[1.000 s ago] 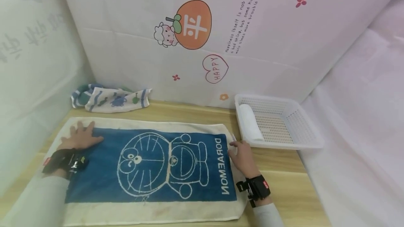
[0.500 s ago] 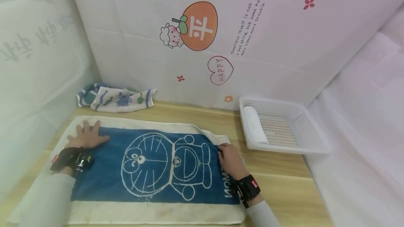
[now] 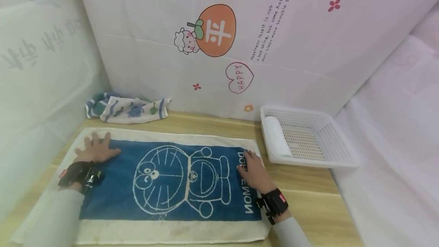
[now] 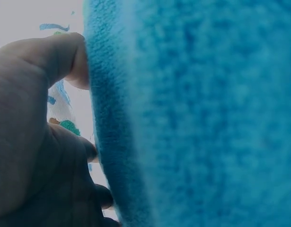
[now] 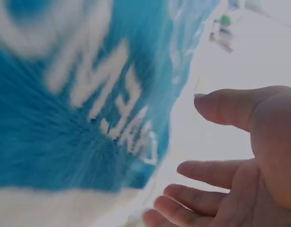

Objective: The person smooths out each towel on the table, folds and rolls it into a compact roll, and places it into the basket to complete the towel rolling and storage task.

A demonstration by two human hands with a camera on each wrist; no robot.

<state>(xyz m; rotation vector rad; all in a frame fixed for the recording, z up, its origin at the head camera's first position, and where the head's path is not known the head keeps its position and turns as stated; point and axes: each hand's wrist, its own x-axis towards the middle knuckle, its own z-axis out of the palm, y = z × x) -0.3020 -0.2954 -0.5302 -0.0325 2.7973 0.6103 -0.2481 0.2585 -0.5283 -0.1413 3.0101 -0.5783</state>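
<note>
A blue towel (image 3: 118, 186) with cream borders and a white Doraemon outline lies spread flat on the wooden table. My left hand (image 3: 96, 149) rests on its upper left part, fingers spread; the left wrist view shows the thumb and fingertips against the blue cloth. Over the lettered right end is my right hand (image 3: 256, 174), covering some of the letters. In the right wrist view the fingers of that hand (image 5: 268, 137) are extended and apart, with nothing between them. Whether they touch the cloth cannot be told.
A white perforated basket (image 3: 329, 162) stands at the back right, holding a white roll-shaped thing (image 3: 277, 136). Crumpled patterned cloths (image 3: 135, 110) lie at the back left against the printed wall covering (image 3: 154, 75). Bare wooden tabletop (image 3: 308, 205) shows right of the towel.
The right hand moved left from the towel's right edge with the upper right corner folding up, then back slightly right; the corner lies flat again. The left hand stays in place on the towel.
</note>
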